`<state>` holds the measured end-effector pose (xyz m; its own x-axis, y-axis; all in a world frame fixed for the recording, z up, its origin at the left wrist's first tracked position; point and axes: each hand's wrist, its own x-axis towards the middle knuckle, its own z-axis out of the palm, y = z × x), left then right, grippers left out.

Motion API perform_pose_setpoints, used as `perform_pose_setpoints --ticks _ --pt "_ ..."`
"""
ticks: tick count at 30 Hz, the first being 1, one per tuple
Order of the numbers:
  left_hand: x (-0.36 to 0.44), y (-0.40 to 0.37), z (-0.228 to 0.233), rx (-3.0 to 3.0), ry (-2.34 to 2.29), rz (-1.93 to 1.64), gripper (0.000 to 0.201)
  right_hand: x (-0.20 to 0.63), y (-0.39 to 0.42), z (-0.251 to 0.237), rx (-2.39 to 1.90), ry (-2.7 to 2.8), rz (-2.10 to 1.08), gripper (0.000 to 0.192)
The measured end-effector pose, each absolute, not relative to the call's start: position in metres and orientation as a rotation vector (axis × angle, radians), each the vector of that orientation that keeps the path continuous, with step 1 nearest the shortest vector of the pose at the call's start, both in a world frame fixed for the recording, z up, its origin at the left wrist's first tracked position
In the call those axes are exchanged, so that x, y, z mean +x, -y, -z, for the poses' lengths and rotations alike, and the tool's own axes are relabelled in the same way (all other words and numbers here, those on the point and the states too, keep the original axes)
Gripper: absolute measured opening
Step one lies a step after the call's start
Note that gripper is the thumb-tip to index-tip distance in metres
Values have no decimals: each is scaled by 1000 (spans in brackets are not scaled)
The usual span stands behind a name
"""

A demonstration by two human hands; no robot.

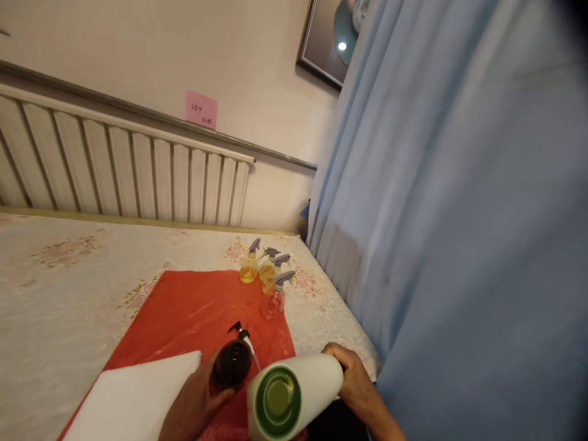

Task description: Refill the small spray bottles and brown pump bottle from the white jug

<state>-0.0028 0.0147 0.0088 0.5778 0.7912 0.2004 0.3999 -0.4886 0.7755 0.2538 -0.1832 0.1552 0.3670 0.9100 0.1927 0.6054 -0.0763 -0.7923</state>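
Observation:
My right hand (356, 381) grips a large white bottle (316, 380), tipped on its side with its green open mouth (278, 401) facing me. My left hand (195, 404) holds a small dark brown bottle (232, 364) right beside that mouth. A black pump head with its white tube (243, 337) lies on the red sheet (193, 312) just beyond the dark bottle. Both hands hover low over the near end of the red sheet.
Several small spray bottles (266, 275) with grey triggers and yellow or clear liquid stand at the red sheet's far right corner. A white pad (133, 398) lies at the near left. A blue curtain (459, 233) hangs at the right, a radiator (124, 165) behind.

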Motion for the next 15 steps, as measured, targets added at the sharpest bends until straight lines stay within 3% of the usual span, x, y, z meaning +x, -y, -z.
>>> perform_pose_setpoints --ticks 12,15 --pt "-5 -13 -4 2032 -871 -743 76 265 167 -185 -1793 1294 -370 3" --pt "-5 -9 -10 2023 -879 -758 75 269 149 -206 -1780 1235 -317 12"
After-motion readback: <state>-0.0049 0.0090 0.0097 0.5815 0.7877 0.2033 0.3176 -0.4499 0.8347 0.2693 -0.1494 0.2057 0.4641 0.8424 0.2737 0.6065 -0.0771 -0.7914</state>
